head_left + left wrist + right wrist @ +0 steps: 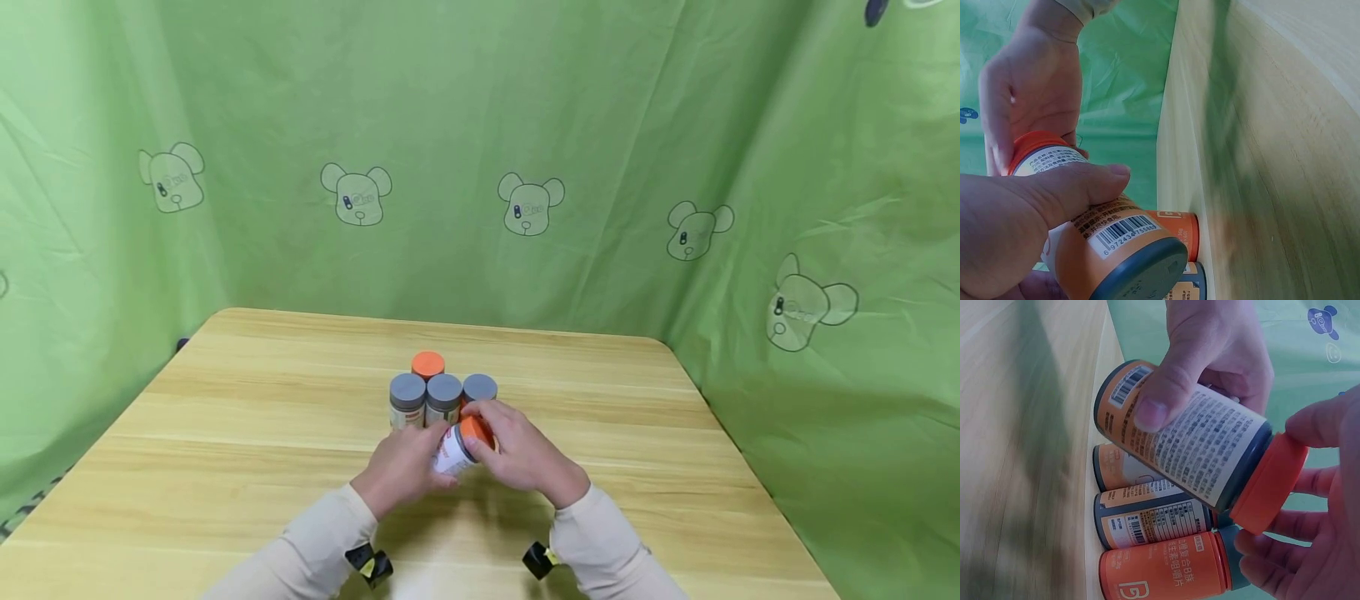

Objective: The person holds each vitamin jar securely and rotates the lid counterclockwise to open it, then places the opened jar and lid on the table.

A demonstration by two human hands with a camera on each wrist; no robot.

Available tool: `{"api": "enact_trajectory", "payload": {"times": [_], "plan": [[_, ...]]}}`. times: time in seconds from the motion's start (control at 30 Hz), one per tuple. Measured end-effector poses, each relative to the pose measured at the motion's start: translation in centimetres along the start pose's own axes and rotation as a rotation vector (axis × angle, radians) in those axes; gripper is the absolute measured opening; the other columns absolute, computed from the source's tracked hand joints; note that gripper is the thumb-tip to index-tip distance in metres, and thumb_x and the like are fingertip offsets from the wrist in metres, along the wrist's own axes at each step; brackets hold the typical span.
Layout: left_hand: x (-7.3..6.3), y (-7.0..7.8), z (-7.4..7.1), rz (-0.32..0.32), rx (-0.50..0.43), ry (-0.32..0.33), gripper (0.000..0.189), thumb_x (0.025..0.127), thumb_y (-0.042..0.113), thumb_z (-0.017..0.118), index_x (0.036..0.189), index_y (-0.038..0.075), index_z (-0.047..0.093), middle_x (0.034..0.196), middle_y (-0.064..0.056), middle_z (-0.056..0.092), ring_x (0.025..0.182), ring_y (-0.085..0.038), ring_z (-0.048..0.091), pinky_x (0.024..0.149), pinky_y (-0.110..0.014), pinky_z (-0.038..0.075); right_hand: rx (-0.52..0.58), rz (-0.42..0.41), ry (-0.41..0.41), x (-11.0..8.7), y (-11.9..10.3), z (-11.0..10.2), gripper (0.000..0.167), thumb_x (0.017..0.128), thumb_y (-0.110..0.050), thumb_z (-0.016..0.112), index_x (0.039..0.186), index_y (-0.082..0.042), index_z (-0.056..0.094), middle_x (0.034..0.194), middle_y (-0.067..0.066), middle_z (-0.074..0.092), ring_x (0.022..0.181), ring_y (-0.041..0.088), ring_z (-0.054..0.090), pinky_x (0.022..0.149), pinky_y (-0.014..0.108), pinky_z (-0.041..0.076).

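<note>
My left hand [401, 467] grips a pill bottle [1210, 444] round its body, thumb across the printed label. The bottle is tilted above the table, with a dark base, a barcode on its orange and white label, and an orange cap [1272, 481]. Fingers and thumb of my right hand [525, 450] hold that cap from the other side. Just beyond the hands, three bottles with grey caps [444, 390] stand in a row. Behind them is another bottle with an orange cap [428, 364]. In the right wrist view one standing bottle [1160, 569] has an orange label.
The wooden table [225, 467] reaches past the bottles to a green curtain [450, 100] printed with bear heads, which also hangs along both sides. Small black wrist cameras [537, 560] hang beneath the pale sleeves [607, 533].
</note>
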State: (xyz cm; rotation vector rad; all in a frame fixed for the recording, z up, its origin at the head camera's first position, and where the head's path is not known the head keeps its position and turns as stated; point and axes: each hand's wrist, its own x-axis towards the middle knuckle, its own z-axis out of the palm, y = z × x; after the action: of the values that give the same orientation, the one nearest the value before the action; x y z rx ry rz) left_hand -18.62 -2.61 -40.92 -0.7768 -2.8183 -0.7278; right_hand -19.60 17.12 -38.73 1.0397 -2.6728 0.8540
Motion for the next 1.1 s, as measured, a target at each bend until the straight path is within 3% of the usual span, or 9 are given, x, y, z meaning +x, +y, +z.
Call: {"api": "enact_trajectory", "payload": {"times": [0.13, 0.33, 0.5, 0.7, 0.83, 0.97, 1.1], "plan": [[0.01, -0.08, -0.02, 0.002, 0.01, 0.003, 0.052, 0.065, 0.031, 0.089, 0.101, 0.009, 0.059, 0.078, -0.002, 0.061, 0.064, -0.015, 0.056, 0.054, -0.03, 0.046, -0.004, -0.009, -0.003, -0.1, -0.09, -0.04, 0.036, 0.093, -0.024, 0.058, 0.124, -0.005, 0.053, 0.115, 0.006, 0.056, 0.1, 0.017, 0.052, 0.084, 0.038, 0.048], [0.07, -0.06, 0.03, 0.004, 0.004, 0.002, 0.054, 0.065, 0.031, 0.09, 0.103, 0.008, 0.059, 0.08, -0.004, 0.062, 0.064, -0.015, 0.057, 0.054, -0.031, 0.046, -0.034, 0.049, 0.009, 0.0, -0.06, 0.14, 0.037, 0.098, -0.038, 0.054, 0.12, -0.008, 0.056, 0.106, 0.003, 0.058, 0.087, 0.014, 0.054, 0.072, 0.032, 0.048], [0.17, 0.08, 0.02, 0.003, 0.0, -0.008, 0.054, 0.066, 0.03, 0.089, 0.105, 0.008, 0.059, 0.081, -0.004, 0.062, 0.065, -0.016, 0.058, 0.055, -0.031, 0.047, 0.029, 0.052, -0.018, 0.09, 0.17, 0.15, 0.028, 0.098, -0.032, 0.057, 0.116, -0.009, 0.057, 0.097, -0.001, 0.06, 0.081, 0.013, 0.054, 0.068, 0.029, 0.048], [0.19, 0.14, -0.07, 0.007, 0.011, -0.007, 0.055, 0.066, 0.031, 0.089, 0.106, 0.008, 0.059, 0.081, -0.004, 0.063, 0.065, -0.016, 0.058, 0.055, -0.03, 0.047, 0.067, 0.027, -0.036, -0.04, 0.23, -0.04, 0.032, 0.095, -0.024, 0.059, 0.122, -0.007, 0.054, 0.106, 0.001, 0.058, 0.087, 0.014, 0.055, 0.072, 0.03, 0.049], [0.14, 0.18, -0.06, 0.009, 0.011, -0.003, 0.055, 0.065, 0.031, 0.09, 0.105, 0.008, 0.06, 0.08, -0.004, 0.063, 0.064, -0.016, 0.058, 0.054, -0.03, 0.047, 0.049, 0.013, -0.032, -0.17, 0.25, -0.07, 0.038, 0.094, -0.027, 0.06, 0.124, -0.006, 0.052, 0.11, 0.002, 0.057, 0.091, 0.014, 0.054, 0.076, 0.031, 0.049], [-0.13, 0.23, 0.04, 0.002, -0.011, -0.012, 0.056, 0.065, 0.03, 0.09, 0.107, 0.007, 0.06, 0.081, -0.004, 0.063, 0.064, -0.014, 0.057, 0.054, -0.029, 0.047, 0.029, 0.063, -0.045, -0.22, 0.17, 0.16, 0.041, 0.096, -0.038, 0.057, 0.123, -0.007, 0.053, 0.105, 0.0, 0.057, 0.086, 0.013, 0.054, 0.072, 0.03, 0.049], [-0.14, 0.24, 0.08, 0.013, -0.01, -0.01, 0.056, 0.066, 0.029, 0.089, 0.107, 0.006, 0.06, 0.079, -0.003, 0.062, 0.063, -0.013, 0.056, 0.053, -0.028, 0.046, 0.035, 0.103, -0.057, -0.14, 0.11, 0.26, 0.036, 0.098, -0.038, 0.056, 0.121, -0.011, 0.054, 0.099, -0.002, 0.058, 0.081, 0.012, 0.055, 0.068, 0.029, 0.048]]}}
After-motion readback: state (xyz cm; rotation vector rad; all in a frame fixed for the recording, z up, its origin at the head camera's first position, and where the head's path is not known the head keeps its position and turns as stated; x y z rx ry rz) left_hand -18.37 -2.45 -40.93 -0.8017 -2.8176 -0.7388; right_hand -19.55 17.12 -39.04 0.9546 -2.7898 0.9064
